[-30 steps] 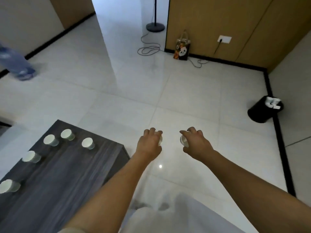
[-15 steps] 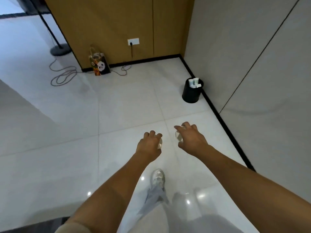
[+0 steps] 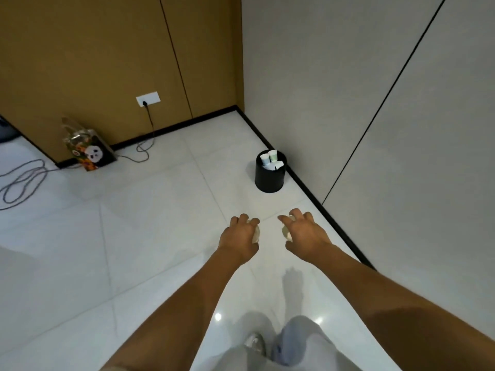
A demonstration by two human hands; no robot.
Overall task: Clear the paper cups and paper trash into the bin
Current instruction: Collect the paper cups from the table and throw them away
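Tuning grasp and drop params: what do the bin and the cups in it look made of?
Bin: looks like black plastic, smooth and matte, a seamless round wall with no glare; metal can't be ruled out.
Cups in the bin: thin paper, white to pale green, dull finish, one lying tipped. Whether they're coated can't be told.

Dim indoor light — two ceiling-lamp glints on glossy floor (image 3: 160, 236) near bottom, soft shadows, slight blur, wide-angle bending at edges.
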